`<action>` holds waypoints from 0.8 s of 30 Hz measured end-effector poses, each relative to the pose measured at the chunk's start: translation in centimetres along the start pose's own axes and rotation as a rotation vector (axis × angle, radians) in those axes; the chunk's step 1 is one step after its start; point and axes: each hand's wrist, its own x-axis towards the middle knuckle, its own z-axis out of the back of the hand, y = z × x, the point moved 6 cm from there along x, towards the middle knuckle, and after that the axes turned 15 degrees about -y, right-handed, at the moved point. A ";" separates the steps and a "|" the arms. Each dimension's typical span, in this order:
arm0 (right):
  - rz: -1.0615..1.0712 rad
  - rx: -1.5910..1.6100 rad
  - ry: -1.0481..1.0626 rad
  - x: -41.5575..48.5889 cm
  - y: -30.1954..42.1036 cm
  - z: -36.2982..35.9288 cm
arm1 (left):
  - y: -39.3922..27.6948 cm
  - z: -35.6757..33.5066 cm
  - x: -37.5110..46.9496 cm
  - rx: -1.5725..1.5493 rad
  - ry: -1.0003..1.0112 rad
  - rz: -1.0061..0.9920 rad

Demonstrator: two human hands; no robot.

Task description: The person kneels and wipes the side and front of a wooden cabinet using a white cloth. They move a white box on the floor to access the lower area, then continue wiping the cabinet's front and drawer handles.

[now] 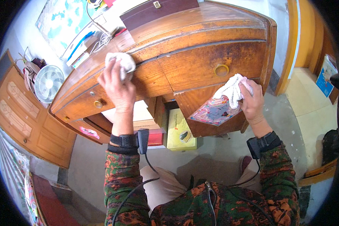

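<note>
My left hand [118, 87] grips a bunched whitish cloth [125, 63] against the front upper edge of a brown wooden desk [197, 34]. In my right hand [252, 101] is a second white cloth [228, 90], partly pinkish, which hangs in front of the right-hand cabinet door. A colourful picture sheet [214, 113] is stuck on that door, its upper part covered by the cloth. Above the right cloth, the wide drawer [192, 65] is closed and has a round yellowish pull [221, 70]. Another round pull [98, 104] sits left of my left wrist.
Cardboard boxes [144, 123] and a yellow shoe box [179, 132] stand under the desk. On top are a dark case [158, 12] and a lamp with white cable [103, 35]. A white fan [49, 84] stands left, by a wooden door [31, 118]. Black cables [130, 195] trail from both wrists.
</note>
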 end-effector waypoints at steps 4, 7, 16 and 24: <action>-0.011 0.021 0.008 0.2 0.1 0.1 | 6.7 2.5 -1.7 0.163 -0.154 0.232; -0.031 0.042 0.009 0.2 0.0 0.4 | 11.5 4.2 -3.7 0.350 -0.206 0.601; -0.067 0.045 0.028 -0.2 0.4 0.1 | 0.9 1.9 -5.7 0.026 -0.104 0.291; -0.035 0.032 0.038 -0.1 0.5 0.3 | 2.4 1.8 -8.2 0.096 -0.154 0.320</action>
